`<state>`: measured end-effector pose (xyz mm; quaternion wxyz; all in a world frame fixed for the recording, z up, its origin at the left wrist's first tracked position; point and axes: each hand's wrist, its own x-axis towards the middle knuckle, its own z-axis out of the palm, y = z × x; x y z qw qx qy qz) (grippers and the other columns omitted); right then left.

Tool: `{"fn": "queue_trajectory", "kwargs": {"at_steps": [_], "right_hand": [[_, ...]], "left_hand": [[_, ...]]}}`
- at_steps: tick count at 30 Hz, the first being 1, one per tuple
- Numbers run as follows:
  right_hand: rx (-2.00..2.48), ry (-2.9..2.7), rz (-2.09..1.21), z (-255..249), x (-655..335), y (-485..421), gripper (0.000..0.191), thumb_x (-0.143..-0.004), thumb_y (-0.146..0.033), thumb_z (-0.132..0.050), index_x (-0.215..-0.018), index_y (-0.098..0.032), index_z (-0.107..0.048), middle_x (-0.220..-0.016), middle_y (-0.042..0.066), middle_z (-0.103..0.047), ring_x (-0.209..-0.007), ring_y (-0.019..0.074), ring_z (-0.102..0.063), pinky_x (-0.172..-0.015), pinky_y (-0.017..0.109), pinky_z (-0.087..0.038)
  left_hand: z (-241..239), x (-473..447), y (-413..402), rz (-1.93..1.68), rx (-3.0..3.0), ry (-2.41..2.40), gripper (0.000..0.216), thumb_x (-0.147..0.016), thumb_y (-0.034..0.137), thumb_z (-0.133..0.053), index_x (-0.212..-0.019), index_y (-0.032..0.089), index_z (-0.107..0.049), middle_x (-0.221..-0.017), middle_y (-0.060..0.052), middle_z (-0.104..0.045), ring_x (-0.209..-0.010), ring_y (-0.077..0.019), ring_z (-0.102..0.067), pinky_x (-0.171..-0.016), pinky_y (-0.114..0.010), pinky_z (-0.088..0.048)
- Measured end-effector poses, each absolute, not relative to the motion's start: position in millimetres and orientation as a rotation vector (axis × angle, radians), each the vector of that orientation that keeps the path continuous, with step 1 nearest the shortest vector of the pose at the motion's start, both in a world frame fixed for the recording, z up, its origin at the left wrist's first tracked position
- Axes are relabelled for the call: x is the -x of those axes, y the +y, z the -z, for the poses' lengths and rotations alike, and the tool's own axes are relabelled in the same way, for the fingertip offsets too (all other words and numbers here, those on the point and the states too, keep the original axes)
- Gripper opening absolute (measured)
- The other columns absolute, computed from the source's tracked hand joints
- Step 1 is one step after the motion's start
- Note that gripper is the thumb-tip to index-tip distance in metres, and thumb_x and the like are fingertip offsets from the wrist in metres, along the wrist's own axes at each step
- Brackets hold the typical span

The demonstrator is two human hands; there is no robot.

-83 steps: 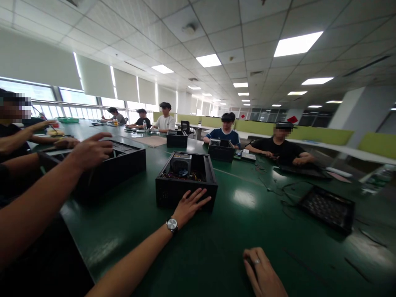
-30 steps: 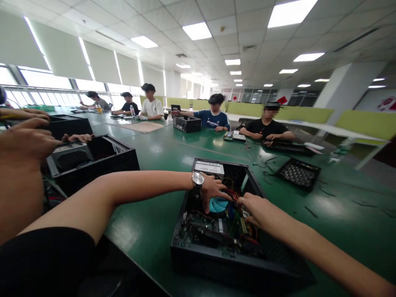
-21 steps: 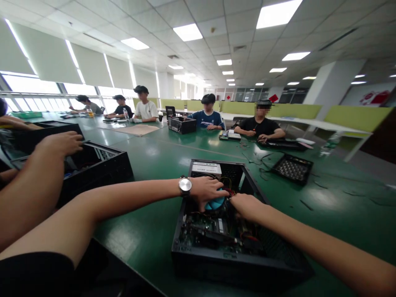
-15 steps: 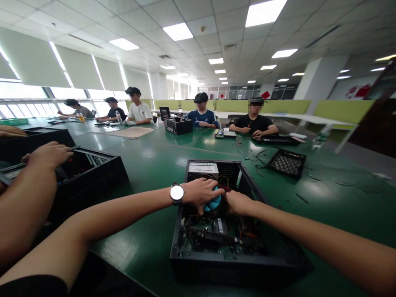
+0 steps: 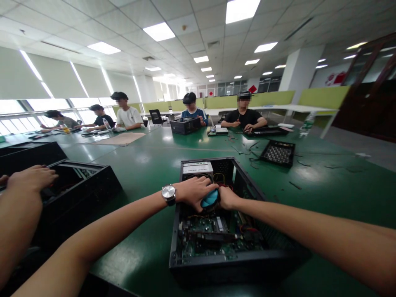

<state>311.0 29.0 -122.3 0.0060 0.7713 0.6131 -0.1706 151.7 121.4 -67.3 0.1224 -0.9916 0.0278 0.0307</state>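
Observation:
An open black computer case (image 5: 210, 262) lies on the table in front of me, its inside facing up. In it sits a CPU cooling fan (image 5: 210, 199) with blue blades. My left hand (image 5: 194, 191), with a watch on its wrist, grips the fan from the left and over its top, thumb on the near side. From the right my right hand (image 5: 228, 198) closes on the fan's other side; its fingertips are hidden. Behind my left hand is the power supply (image 5: 198, 168) with a white label. A green motherboard (image 5: 198, 226) with cables shows nearer to me.
At the left, another person's hand (image 5: 32, 178) is over a second open case (image 5: 93, 185). A black perforated panel (image 5: 277, 153) and loose cable bits (image 5: 295, 186) lie at right. Several people sit across the green table (image 5: 148, 165); a plastic bottle (image 5: 307, 123) stands far right.
The view has turned slightly right. Both my hands remain on the fan, and its blue face now looks more tilted. A person across the table has shifted behind their case.

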Motion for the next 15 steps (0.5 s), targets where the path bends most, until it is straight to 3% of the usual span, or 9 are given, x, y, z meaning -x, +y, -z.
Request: {"fn": "queue_trajectory", "kwargs": {"at_steps": [5,10,13,15], "right_hand": [[-2.289,1.852,0.434,102.9,-310.1,17.9,0.025,-0.087,-0.026,-0.076,-0.107,-0.014,-0.067,-0.110,0.006,-0.070,-0.097,0.0203,-0.069,-0.082,0.037,-0.058],[-2.166,1.909,0.197,62.2,-299.3,-9.4,0.031,-0.077,0.002,-0.071,-0.106,-0.008,-0.071,-0.113,0.020,-0.071,-0.108,0.0344,-0.069,-0.090,0.045,-0.054],[-2.122,1.990,0.123,39.0,-301.7,-39.9,0.050,-0.079,-0.007,-0.072,-0.128,-0.012,-0.064,-0.111,0.020,-0.072,-0.106,0.0383,-0.069,-0.087,0.047,-0.054],[-2.173,2.126,0.086,32.3,-321.0,-68.8,0.052,-0.085,-0.020,-0.070,-0.136,-0.020,-0.060,-0.114,0.016,-0.073,-0.106,0.0356,-0.070,-0.087,0.047,-0.055]], "left_hand": [[73.8,-149.2,124.6,-0.107,2.899,0.030,0.090,-0.071,0.050,-0.077,-0.145,0.016,-0.041,-0.139,-0.018,-0.047,-0.122,-0.0334,-0.052,-0.094,-0.038,-0.051],[73.4,-155.4,117.3,-0.291,2.887,-0.007,0.080,-0.074,0.048,-0.076,-0.141,0.017,-0.046,-0.128,-0.018,-0.055,-0.116,-0.0350,-0.056,-0.082,-0.040,-0.056],[71.4,-162.5,113.5,-0.392,2.889,-0.034,0.085,-0.075,0.045,-0.078,-0.146,0.018,-0.041,-0.134,-0.021,-0.051,-0.116,-0.0369,-0.058,-0.077,-0.040,-0.057],[67.2,-164.6,114.0,-0.428,2.900,-0.027,0.090,-0.074,0.046,-0.080,-0.149,0.020,-0.040,-0.136,-0.021,-0.050,-0.118,-0.0392,-0.058,-0.078,-0.042,-0.057]]}}
